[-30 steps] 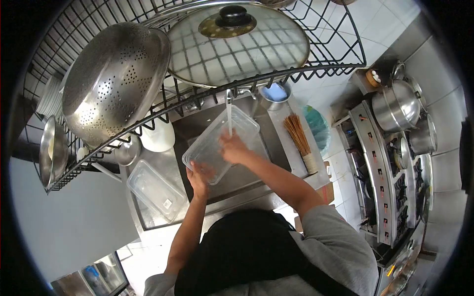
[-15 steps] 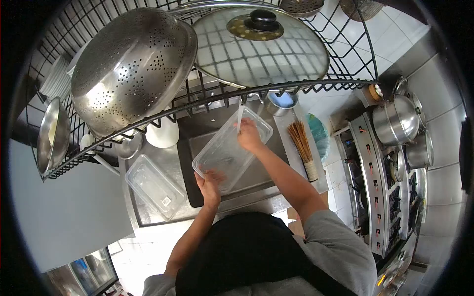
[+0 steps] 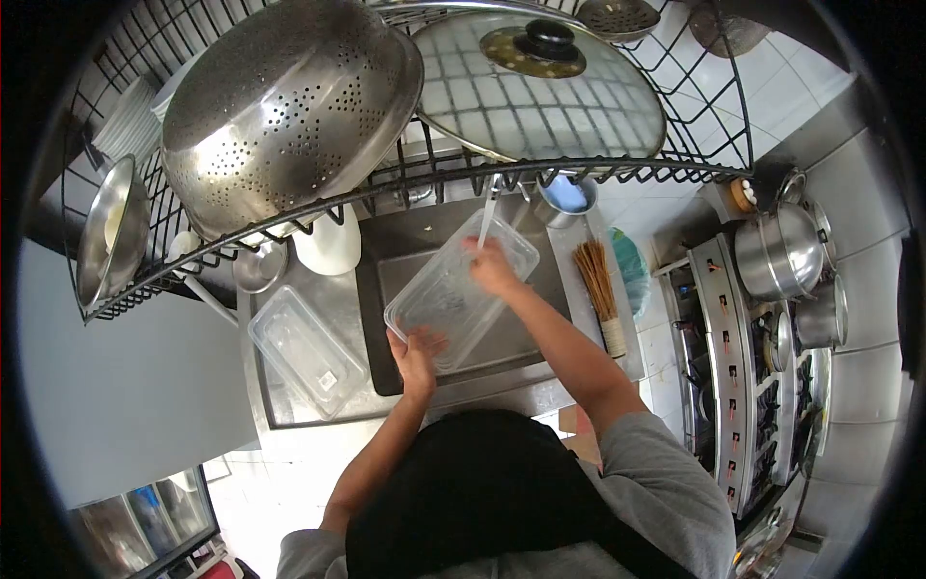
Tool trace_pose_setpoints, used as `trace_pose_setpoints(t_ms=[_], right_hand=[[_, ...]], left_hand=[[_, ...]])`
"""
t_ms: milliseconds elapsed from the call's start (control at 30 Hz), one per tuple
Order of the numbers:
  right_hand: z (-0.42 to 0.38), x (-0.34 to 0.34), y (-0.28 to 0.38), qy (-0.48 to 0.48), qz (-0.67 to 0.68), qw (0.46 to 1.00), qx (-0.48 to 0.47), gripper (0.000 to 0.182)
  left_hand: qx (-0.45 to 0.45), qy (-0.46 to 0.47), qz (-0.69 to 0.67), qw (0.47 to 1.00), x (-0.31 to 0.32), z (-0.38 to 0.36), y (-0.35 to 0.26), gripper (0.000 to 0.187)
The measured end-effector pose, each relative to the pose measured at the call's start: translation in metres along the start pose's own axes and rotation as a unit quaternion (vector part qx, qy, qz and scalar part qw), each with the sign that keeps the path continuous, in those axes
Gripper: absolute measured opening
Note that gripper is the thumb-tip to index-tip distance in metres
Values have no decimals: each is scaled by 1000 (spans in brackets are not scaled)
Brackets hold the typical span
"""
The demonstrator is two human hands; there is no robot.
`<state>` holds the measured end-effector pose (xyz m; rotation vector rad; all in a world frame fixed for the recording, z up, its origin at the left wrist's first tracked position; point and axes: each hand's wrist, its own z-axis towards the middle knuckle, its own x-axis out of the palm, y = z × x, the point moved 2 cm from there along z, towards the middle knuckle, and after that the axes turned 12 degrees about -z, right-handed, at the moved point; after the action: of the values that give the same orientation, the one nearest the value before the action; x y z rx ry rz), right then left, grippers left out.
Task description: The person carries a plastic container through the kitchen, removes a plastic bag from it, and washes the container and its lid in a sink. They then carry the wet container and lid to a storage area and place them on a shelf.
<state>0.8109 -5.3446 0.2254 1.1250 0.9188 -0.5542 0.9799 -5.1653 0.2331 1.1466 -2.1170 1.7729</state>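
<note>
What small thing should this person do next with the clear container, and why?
Perhaps slide the right hand along the clear container toward its near end, rubbing: running water falls by that hand at the far end, while the left hand supports the near end.

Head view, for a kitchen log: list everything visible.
Held container: 1, clear, over sink
Sink: 1, grey, centre
Second container: 1, clear, left counter
Vessel: 1, white, left counter
Tap: 1, silver, behind sink
Small pot: 1, silver, right counter
Stick brush: 1, brown, right counter
Rack: 1, black, overhead
Colander: 1, silver, rack
Glass lid: 1, clear, rack
Dishes: several, white, rack
Bowls: 2, silver, rack and counter
Strainers: 2, grey, upper right
Bag: 1, teal, beside stove
Stove: 1, silver, right
Pots: 2 or more, silver, stove
Left hand: 1, bare, holding container
Right hand: 1, bare, under tap
Sleeves: 2, grey, bottom
</note>
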Motion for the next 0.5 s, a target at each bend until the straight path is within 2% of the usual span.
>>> trace_pose_setpoints(t_ms=[33,67,133,167,233,267,333,367,400,467,500], right_hand=[[-3,3,4,28,39,997,-57,44],[-3,1,2,26,37,997,-57,44],[-4,1,-1,9,-32,999,-18,48],[-1,3,-1,11,-32,999,-21,48],[5,7,-12,-66,35,994,75,46],[-3,15,-12,-68,33,994,76,46],[-22,6,28,5,-135,979,-151,48],[-27,-10,39,103,-89,965,-224,49],[-28,-17,30,103,-88,965,-225,49],[-23,-21,5,159,-114,969,-147,51],[-21,-13,-1,160,-113,969,-147,51]], left_hand=[[0,10,-38,999,-5,4,6,49],[-1,20,-77,997,-10,7,12,50],[-2,13,-67,998,-8,5,10,51],[-3,3,-56,998,-10,3,9,53],[-8,13,-56,998,-5,0,6,53],[-16,28,-57,998,1,0,5,54],[-17,41,-74,996,0,4,2,53],[-16,45,-88,995,-4,6,-1,52],[-15,44,-88,995,-9,7,-2,52],[18,44,-78,996,-20,10,-3,49],[17,43,-77,996,-24,12,-2,49]])
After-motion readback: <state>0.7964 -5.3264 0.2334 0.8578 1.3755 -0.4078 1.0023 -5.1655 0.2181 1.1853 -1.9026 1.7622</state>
